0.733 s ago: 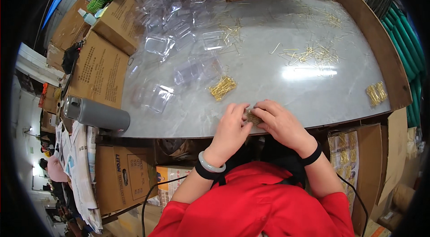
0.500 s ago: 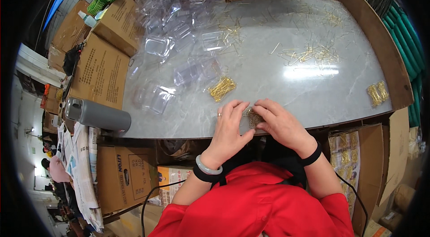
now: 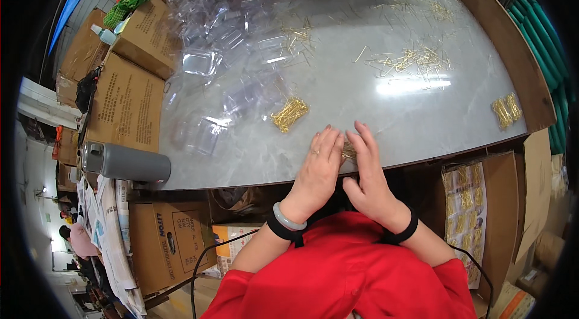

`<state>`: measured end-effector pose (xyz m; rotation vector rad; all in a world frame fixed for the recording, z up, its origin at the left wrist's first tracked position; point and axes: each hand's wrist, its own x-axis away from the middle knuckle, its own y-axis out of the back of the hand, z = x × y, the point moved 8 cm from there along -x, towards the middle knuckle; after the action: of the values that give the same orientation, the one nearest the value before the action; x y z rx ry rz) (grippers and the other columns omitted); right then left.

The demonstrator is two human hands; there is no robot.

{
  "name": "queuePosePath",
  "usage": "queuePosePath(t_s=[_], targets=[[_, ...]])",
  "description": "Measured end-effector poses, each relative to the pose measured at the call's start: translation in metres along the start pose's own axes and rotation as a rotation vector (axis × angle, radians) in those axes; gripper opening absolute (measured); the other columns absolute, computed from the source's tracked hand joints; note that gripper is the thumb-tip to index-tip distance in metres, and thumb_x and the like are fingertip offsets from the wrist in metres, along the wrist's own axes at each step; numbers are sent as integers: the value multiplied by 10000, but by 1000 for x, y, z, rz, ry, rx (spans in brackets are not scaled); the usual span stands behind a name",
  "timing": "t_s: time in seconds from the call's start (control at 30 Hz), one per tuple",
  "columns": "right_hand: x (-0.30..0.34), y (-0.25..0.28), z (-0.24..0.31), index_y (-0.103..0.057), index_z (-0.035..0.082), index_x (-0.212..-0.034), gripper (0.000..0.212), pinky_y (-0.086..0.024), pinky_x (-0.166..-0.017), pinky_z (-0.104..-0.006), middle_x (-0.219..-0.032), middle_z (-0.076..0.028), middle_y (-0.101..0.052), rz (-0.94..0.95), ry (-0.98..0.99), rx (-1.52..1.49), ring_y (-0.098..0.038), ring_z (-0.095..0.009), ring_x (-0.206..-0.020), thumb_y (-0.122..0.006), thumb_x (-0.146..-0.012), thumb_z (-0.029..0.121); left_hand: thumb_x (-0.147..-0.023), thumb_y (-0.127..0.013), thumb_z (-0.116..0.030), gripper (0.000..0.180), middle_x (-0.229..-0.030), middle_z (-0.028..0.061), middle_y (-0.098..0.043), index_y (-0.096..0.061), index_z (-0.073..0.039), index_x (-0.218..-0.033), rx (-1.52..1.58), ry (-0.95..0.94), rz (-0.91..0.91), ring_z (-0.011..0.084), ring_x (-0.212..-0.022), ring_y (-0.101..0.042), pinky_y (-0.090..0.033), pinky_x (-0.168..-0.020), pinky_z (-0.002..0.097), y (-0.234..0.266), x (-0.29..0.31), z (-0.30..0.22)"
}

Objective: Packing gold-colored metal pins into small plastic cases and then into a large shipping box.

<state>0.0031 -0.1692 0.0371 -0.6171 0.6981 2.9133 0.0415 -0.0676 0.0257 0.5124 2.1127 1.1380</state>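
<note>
My left hand (image 3: 315, 165) and my right hand (image 3: 371, 177) face each other at the table's front edge. A small bundle of thin metal hooks (image 3: 348, 150) is held between them, mostly covered by my fingers. The left fingers lie straight and side by side along one flank of it. On the other flank my right fingers are stretched out, with the thumb apart and lower. Just beyond my left hand is a pile of gold hooks (image 3: 290, 114). Loose gold hooks (image 3: 410, 62) are scattered farther back on the grey table (image 3: 338, 93).
Clear plastic boxes (image 3: 226, 29) heap at the back left. A grey bottle (image 3: 129, 162) lies at the left edge beside cardboard cartons (image 3: 126, 102). Two gold hook bundles (image 3: 506, 110) sit far right by the wooden rim (image 3: 512, 35). Below, an open carton holds packed cards (image 3: 465, 210).
My hands have drawn closer together around the hook bundle. The left fingers have straightened and pressed together, and the right fingers have uncurled. The whole view has shifted slightly.
</note>
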Motion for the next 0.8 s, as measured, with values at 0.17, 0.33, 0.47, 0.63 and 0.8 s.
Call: queuePosePath(t_s=[0.17, 0.33, 0.47, 0.63, 0.8], targets=[[-19, 7, -3, -339, 4, -1509, 794, -295, -1195, -512, -1540, -240, -343, 212, 62, 80, -275, -485, -1460, -603, -766, -85, -895, -570, 45, 458, -1375, 243, -473, -495, 88, -1345, 29, 22, -8, 437, -1336, -465, -417, -1108, 485, 3, 2, 1], [-27, 20, -18, -563, 30, -1332, 611, -432, -1079, -454, -1362, -163, -554, 345, 146, 318, -505, -385, -1287, -782, -763, 75, -878, -563, 61, 449, -1358, 253, -484, -514, 103, -1322, 45, 36, -17, 443, -1324, -479, -425, -1104, 480, 2, 4, 1], [-29, 13, -14, -585, 29, -1302, 538, -455, -1053, -449, -1322, -161, -580, 292, 146, 416, -525, -363, -1265, -746, -790, 57, -855, -522, 52, 478, -1352, 276, -483, -500, 139, -1324, 34, 65, -58, 456, -1333, -468, -381, -1156, 501, 3, 6, -2], [-13, -3, 0, -568, -16, -1320, 482, -450, -1083, -460, -1342, -175, -582, 87, 208, 516, -522, -364, -1292, -629, -842, 1, -886, -519, 34, 462, -1369, 295, -471, -480, 160, -1330, 30, 85, -120, 467, -1334, -459, -382, -1154, 501, 1, 4, -8], [-9, -11, -1, -573, -30, -1326, 489, -432, -1117, -474, -1338, -186, -599, 0, 205, 607, -551, -357, -1285, -602, -838, 3, -906, -509, 59, 493, -1440, 311, -429, -435, 144, -1386, 51, 113, -115, 475, -1341, -453, -392, -1141, 489, -1, 4, -5]])
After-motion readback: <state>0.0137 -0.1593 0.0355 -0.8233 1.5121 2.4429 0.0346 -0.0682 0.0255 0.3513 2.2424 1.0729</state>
